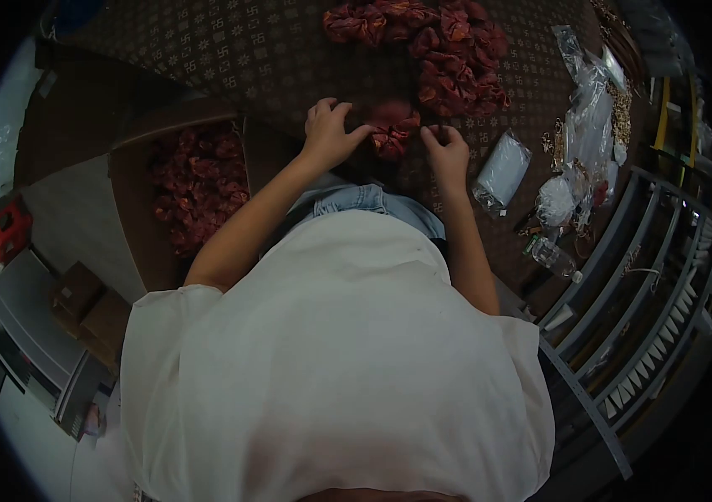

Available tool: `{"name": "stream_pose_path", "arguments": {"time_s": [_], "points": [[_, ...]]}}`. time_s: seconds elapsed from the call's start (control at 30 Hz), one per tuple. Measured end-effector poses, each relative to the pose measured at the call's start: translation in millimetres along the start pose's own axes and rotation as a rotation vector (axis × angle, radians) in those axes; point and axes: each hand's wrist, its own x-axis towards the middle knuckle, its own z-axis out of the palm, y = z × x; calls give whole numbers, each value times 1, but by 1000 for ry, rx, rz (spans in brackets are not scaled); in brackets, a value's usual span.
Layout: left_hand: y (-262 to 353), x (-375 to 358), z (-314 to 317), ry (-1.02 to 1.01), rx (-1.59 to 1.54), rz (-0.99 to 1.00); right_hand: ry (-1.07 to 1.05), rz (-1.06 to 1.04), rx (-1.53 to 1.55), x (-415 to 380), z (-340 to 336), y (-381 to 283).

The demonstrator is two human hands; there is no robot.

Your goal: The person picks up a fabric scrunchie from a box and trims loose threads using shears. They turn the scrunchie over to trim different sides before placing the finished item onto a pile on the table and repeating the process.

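A crinkled dark-red piece (391, 144), gathered like a scrunchie, lies on the brown patterned cloth between my hands; its upper part is blurred. My left hand (328, 138) is at its left with fingers spread, the thumb tip at the piece's edge. On the other side, my right hand (448, 155) has bent fingers a little apart, close to the piece with a small gap. Neither hand is closed around anything. Just beyond them, a cluster of similar red pieces (460, 71) covers part of the cloth.
At my left stands an open cardboard box (128, 217) holding many red pieces. To the right lie a clear-wrapped white packet (504, 170), clear plastic bags (592, 125), gold chains (621, 117) and a plastic bottle (553, 258). A grey metal rack (586, 389) stands at far right.
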Motion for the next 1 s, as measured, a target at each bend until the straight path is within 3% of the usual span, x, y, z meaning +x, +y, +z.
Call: {"name": "stream_pose_path", "arguments": {"time_s": [0.1, 0.2, 0.33, 0.37, 0.47, 0.53, 0.57, 0.63, 0.7, 0.83, 0.9, 1.0], "points": [[4, 5, -6, -8, -19, 0, -41, 5, -232, -6, 26, 7], [6, 2, -11, -8, 0, 12, -145, 46, -267, -3, 37, 11], [21, -4, -30, -3, -53, 95, -77, -139, -100, 3, 31, 14], [29, -6, -38, -4, -49, 92, -175, -159, 0, -4, 17, -14], [61, -10, -62, 70, -193, 206, -323, -237, 110, -24, -13, -77], [75, -10, -84, -319, -489, 107, -372, -304, 120, -38, -24, -106], [83, -13, -94, -319, -486, 111, -391, -303, 222, -44, -29, -119], [95, -22, -110, -360, -889, -160, -404, -306, 325, -55, -40, -138], [93, -29, -114, -292, -1001, -156, -370, -188, 509, -64, -47, -152], [90, -43, -122, -234, -1309, -154, -478, -141, 427, -72, -56, -154], [92, -50, -125, -236, -1359, -165, -467, 15, 680, -77, -57, -154], [90, -59, -130, -266, -1430, -183, -527, 18, 858, -79, -63, -158]]}}
